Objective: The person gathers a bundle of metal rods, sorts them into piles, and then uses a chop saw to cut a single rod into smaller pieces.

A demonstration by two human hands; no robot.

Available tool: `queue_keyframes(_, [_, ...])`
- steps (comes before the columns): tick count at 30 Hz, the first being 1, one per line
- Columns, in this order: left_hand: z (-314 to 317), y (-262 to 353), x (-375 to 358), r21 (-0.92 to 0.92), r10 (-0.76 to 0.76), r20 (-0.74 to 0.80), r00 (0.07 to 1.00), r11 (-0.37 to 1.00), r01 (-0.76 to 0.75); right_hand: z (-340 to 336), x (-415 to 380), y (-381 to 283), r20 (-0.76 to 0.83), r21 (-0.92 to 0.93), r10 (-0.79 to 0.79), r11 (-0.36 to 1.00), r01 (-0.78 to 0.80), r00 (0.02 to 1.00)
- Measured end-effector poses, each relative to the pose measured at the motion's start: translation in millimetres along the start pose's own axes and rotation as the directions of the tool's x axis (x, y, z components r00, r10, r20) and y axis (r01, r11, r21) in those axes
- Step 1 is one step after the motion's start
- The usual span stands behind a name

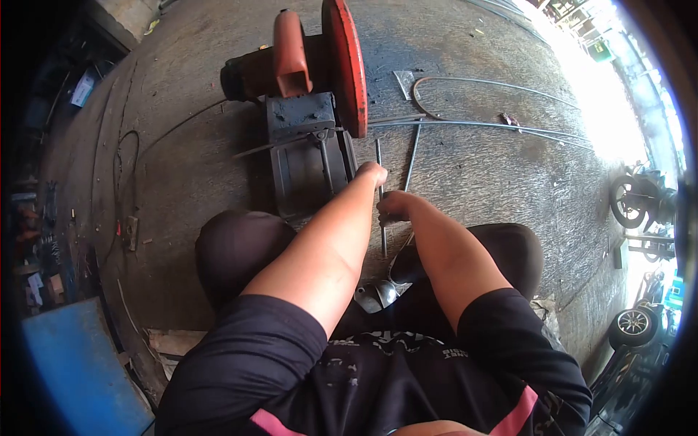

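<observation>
A short, thin metal rod (384,241) stretches away from me just right of the cut-off saw (302,109). My left hand (372,173) is closed round its far half. Nearer to me, my right hand (395,206) is wrapped round the same rod. Both ends of the rod stick out past my hands. The saw has a red disc guard (347,69), a red handle (291,58) and a dark metal base (302,178), which is close beside my left hand. A second rod (414,156) lies on the floor beyond my right hand.
Long bent rods (502,125) run along the floor to the right, near a small metal plate (407,85). A shiny rounded metal piece (376,294) is between my legs. A cable (178,123) trails left of the saw. A blue panel (87,370) is at lower left; wheeled vehicles (634,327) stand at right.
</observation>
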State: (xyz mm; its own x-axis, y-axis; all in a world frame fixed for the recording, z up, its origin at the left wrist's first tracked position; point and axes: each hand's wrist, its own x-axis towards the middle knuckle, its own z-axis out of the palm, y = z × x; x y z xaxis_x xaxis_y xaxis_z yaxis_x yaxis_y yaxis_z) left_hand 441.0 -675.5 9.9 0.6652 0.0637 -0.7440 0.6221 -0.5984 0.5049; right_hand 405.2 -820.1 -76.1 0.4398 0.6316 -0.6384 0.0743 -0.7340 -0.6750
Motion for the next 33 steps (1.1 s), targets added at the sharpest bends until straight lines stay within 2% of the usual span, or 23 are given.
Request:
queue_keyframes(1, [-2, 0, -5, 0.016, 0.016, -0.006, 1.0, 1.0, -0.016, 3, -5, -1, 0.002, -0.074, -0.151, 0.986, 0.15, 0.989])
queue_keyframes(2, [-3, 1, -10, 0.033, 0.032, -0.012, 0.999, 0.999, -0.032, -8, -29, -30, 0.12, -0.41, -0.333, 0.841, 0.352, 0.935])
queue_keyframes(3, [-4, -1, -16, -0.084, -0.007, -0.02, 1.0, 0.996, 0.006, -15, -50, -56, 0.291, -0.661, -0.44, 0.55, 0.511, 0.85])
queue_keyframes(4, [-6, -1, -23, -0.201, -0.047, -0.02, 0.999, 0.979, 0.042, -14, -60, -75, 0.288, -0.673, -0.438, 0.54, 0.505, 0.852])
queue_keyframes(5, [-8, -2, -26, -0.329, -0.131, -0.031, 0.991, 0.938, 0.114, -10, -64, -91, 0.065, -0.433, -0.095, 0.894, 0.114, 0.993])
queue_keyframes(7, [-9, -10, -31, -0.337, -0.111, -0.124, 0.986, 0.939, 0.063, -6, -68, -109, -0.017, -0.065, 0.316, 0.947, -0.316, 0.949])
queue_keyframes(9, [-17, -17, -44, -0.365, -0.121, -0.235, 0.964, 0.93, 0.028, -5, -56, -113, 0.01, -0.319, 0.293, 0.907, -0.275, 0.956])
queue_keyframes(10, [-26, -17, -53, -0.37, -0.125, -0.248, 0.961, 0.929, 0.026, -4, -50, -112, 0.011, -0.328, 0.282, 0.908, -0.263, 0.959])
queue_keyframes(11, [-33, -19, -61, -0.362, -0.14, -0.274, 0.952, 0.931, 0.033, -4, -48, -115, 0.005, -0.361, 0.149, 0.923, -0.137, 0.989])
queue_keyframes(14, [-54, -26, -78, -0.396, -0.163, -0.272, 0.948, 0.917, 0.044, -3, -41, -125, 0.015, -0.487, -0.02, 0.873, 0.024, 1.0])
queue_keyframes(16, [-63, -34, -85, -0.499, -0.202, -0.29, 0.935, 0.866, 0.032, -3, -38, -135, -0.088, -0.166, 0.163, 0.97, -0.175, 0.983])
queue_keyframes(17, [-68, -38, -90, -0.506, -0.211, -0.295, 0.932, 0.862, 0.035, -3, -37, -137, -0.11, -0.116, 0.14, 0.982, -0.153, 0.984])
queue_keyframes(18, [-74, -41, -94, -0.557, -0.246, -0.313, 0.917, 0.83, 0.032, -3, -39, -150, -0.101, -0.123, 0.132, 0.982, -0.144, 0.986])
queue_keyframes(20, [-83, -51, -92, -0.61, -0.29, -0.333, 0.897, 0.792, 0.03, -4, -38, -171, -0.385, -0.279, 0.186, 0.911, -0.305, 0.904])
queue_keyframes(22, [-91, -64, -81, -0.704, -0.336, -0.375, 0.864, 0.71, -0.029, -8, -30, -179, -0.388, -0.39, 0.082, 0.888, -0.244, 0.918])
queue_keyframes(24, [-101, -74, -81, -0.72, -0.347, -0.385, 0.855, 0.693, -0.043, -9, -15, -180, -0.532, -0.28, 0.087, 0.921, -0.272, 0.842])
queue_keyframes(25, [-105, -79, -81, -0.635, -0.355, -0.489, 0.797, 0.771, -0.046, -5, -8, -180, -0.628, -0.27, 0.017, 0.933, -0.238, 0.778])
queue_keyframes(26, [-110, -82, -83, -0.543, -0.348, -0.586, 0.731, 0.839, -0.036, -3, -5, -186, -0.624, -0.274, 0.012, 0.933, -0.234, 0.782])
queue_keyframes(27, [-114, -92, -70, -0.706, -0.404, -0.507, 0.761, 0.701, -0.099, 0, -3, -194, -0.707, -0.238, -0.016, 0.947, -0.217, 0.707])
queue_keyframes(28, [-116, -102, -58, -0.709, -0.407, -0.507, 0.759, 0.699, -0.099, 1, -1, -201, -0.783, -0.204, -0.039, 0.959, -0.197, 0.621])
queue_keyframes(31, [-129, -114, -58, -0.677, -0.524, -0.646, 0.556, 0.729, -0.1, 0, 12, -206, -0.809, -0.135, -0.024, 0.98, -0.147, 0.588])
queue_keyframes(32, [-136, -114, -66, -0.68, -0.527, -0.645, 0.553, 0.726, -0.101, -1, 15, -208, -0.807, -0.14, -0.028, 0.98, -0.145, 0.59])
queue_keyframes(33, [-144, -114, -76, -0.826, -0.596, -0.517, 0.615, 0.535, -0.177, -1, 17, -211, -0.768, 0.071, 0.132, 0.99, -0.121, 0.627])
